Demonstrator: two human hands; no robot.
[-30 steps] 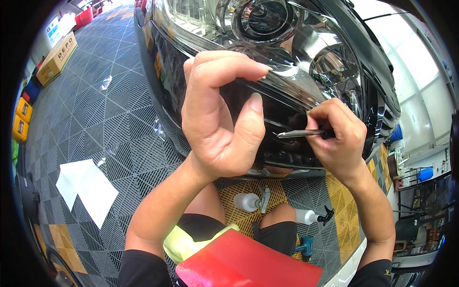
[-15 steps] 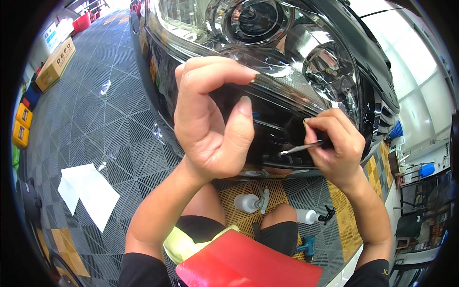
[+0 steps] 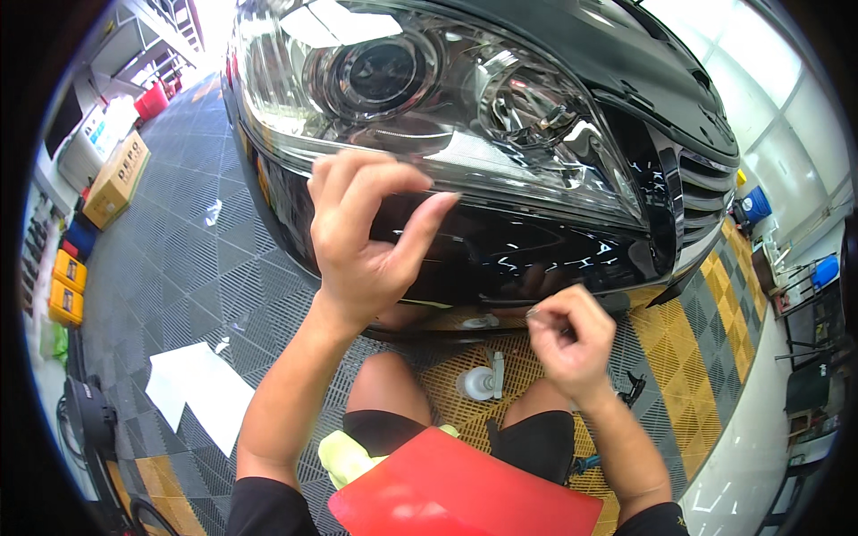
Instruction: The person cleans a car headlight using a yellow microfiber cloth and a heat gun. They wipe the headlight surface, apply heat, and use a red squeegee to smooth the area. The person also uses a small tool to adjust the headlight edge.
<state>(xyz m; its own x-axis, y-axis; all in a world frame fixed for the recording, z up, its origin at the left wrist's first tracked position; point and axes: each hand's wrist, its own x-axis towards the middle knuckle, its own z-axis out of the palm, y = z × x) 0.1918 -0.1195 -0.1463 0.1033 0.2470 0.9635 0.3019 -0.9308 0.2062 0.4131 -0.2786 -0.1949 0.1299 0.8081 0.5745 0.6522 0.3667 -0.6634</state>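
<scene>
A black car's front corner fills the upper middle, with its clear headlight (image 3: 465,98) over the glossy black bumper (image 3: 527,241). My left hand (image 3: 362,237) is raised in front of the seam below the headlight. Its fingers are bent, thumb and forefinger tips close but seemingly apart, and no object shows between them. Lower and to the right, my right hand (image 3: 576,344) is closed in front of the bumper's lower edge. The slim silver tool in it is mostly hidden; a small bit shows by the fingertips. Motion blurs this hand slightly.
A flat red sheet (image 3: 465,491) and yellow-green cloth (image 3: 344,460) lie across my lap. Between my knees stands a white spray bottle (image 3: 480,384). White paper (image 3: 201,393) lies on the tiled floor at left; beyond are yellow cases (image 3: 67,286) and a cardboard box (image 3: 116,183).
My right hand has come down and away from the seam beneath the headlight. My left hand has lowered slightly, its thumb and forefinger closer together. The view has shifted, showing more of the grille.
</scene>
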